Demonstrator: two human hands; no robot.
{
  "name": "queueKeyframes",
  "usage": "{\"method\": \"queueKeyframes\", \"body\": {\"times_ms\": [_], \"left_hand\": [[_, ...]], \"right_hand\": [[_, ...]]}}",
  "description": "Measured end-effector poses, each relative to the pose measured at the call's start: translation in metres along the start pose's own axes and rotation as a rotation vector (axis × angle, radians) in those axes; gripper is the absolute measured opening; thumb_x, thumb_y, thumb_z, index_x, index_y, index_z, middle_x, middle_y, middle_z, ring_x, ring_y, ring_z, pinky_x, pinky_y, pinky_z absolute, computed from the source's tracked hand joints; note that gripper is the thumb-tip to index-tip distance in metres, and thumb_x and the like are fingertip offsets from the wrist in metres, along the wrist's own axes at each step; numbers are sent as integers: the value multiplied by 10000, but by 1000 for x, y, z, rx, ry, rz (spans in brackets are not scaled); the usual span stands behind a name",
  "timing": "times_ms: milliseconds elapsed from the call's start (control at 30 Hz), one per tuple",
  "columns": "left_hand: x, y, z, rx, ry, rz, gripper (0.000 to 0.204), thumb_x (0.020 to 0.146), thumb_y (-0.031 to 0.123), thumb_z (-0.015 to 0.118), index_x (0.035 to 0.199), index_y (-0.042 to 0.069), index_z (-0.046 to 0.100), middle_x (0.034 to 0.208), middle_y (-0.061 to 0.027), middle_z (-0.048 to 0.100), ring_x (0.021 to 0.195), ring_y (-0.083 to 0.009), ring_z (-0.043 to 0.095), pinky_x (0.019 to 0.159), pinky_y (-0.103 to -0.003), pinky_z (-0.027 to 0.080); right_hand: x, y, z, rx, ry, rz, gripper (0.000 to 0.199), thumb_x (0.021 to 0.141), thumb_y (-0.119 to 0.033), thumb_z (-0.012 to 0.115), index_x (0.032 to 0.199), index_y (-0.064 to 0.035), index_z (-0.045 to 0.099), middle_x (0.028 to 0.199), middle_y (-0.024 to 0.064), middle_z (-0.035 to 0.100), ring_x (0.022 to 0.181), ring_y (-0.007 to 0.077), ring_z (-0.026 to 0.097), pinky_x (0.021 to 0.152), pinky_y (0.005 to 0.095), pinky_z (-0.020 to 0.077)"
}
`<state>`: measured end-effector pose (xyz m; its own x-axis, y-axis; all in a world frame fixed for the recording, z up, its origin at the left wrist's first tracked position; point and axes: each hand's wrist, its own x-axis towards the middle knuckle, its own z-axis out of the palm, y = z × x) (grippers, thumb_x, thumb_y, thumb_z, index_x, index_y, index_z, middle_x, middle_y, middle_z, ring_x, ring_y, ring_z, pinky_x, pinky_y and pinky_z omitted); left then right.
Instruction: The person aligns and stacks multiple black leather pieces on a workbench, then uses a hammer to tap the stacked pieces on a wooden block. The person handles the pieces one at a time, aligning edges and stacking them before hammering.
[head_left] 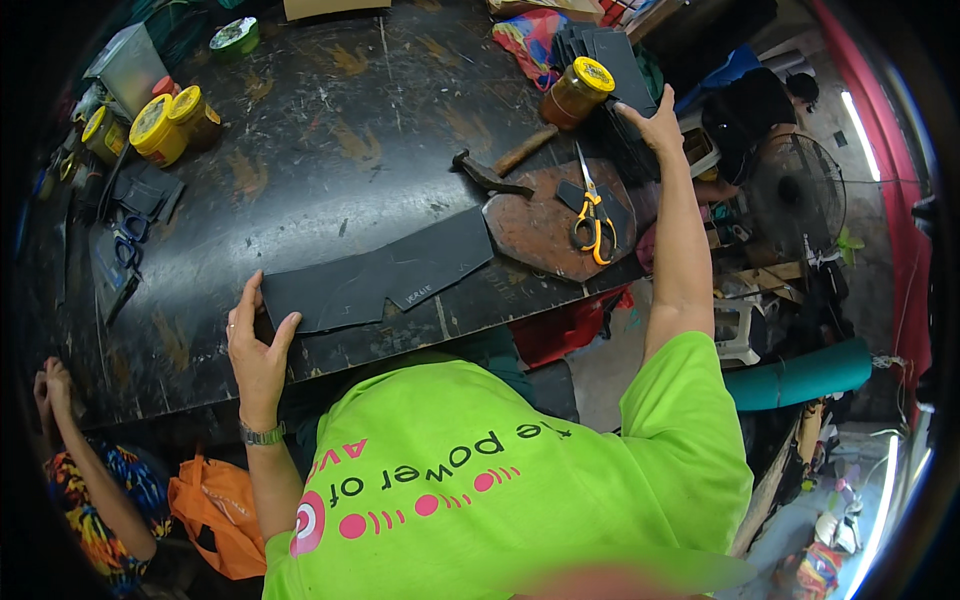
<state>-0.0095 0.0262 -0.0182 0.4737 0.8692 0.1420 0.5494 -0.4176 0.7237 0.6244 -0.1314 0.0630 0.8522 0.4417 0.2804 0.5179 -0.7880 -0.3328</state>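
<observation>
A long black cut sheet with a notch in its near edge lies flat on the dark table. At its left end is my left hand, thumb and fingers apart, touching the sheet's edge. My right hand reaches to the far right with thumb and forefinger spread, beside a stack of dark flat pieces. Nothing shows in its grasp. The sheet's right end meets a brown wooden board, where scissors with yellow-and-black handles lie over a small dark piece.
A hammer lies beyond the board, near a yellow-lidded jar. More yellow-lidded jars and blue-handled scissors are at the left. Another person's hands rest at the left table edge. A fan stands at the right.
</observation>
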Motion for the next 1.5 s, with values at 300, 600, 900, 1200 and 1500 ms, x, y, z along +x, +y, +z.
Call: {"method": "queueKeyframes", "body": {"times_ms": [300, 600, 900, 1200, 1500], "left_hand": [[12, -3, 16, -254, 36, 7, 724, 844, 44, 796, 1506, 115, 512, 1344, -117, 631, 1194, -203, 571, 1031, -333, 453], [9, -11, 21, -368, 149, 51, 651, 892, 13, 754, 1494, 81, 516, 1402, -54, 604, 1211, -144, 553, 1053, -283, 417], [11, -6, 20, -340, 134, 48, 642, 897, 9, 743, 1494, 82, 520, 1384, -48, 618, 1173, -134, 563, 1032, -277, 429], [11, -10, 21, -366, 119, 36, 618, 900, 12, 737, 1482, 65, 532, 1389, -64, 622, 1179, -146, 577, 1023, -288, 445], [12, -5, 20, -354, 108, 36, 581, 908, 19, 732, 1460, 58, 555, 1351, -70, 640, 1125, -141, 594, 986, -281, 463]], "right_hand": [[14, 22, 4, -57, -33, -37, 1245, 661, -643, 853, 1623, -164, 224, 1432, 224, 586, 1327, 405, 560, 1101, 561, 401], [-23, -2, 1, -317, 146, -255, 1199, 657, -575, 880, 1610, -179, 270, 1416, 224, 584, 1308, 406, 558, 1101, 657, 344], [-7, 11, -1, 123, 75, -150, 1075, 681, -437, 860, 1586, -182, 340, 1362, 273, 597, 1253, 421, 586, 1052, 443, 476], [7, 27, 5, 384, 158, -95, 914, 772, -403, 813, 1555, -154, 412, 1132, 240, 701, 1031, 330, 692, 949, 393, 516], [9, 29, -3, 472, 126, -79, 947, 750, -427, 842, 1538, -96, 436, 1179, 246, 681, 1055, 291, 674, 943, 369, 512]]}}
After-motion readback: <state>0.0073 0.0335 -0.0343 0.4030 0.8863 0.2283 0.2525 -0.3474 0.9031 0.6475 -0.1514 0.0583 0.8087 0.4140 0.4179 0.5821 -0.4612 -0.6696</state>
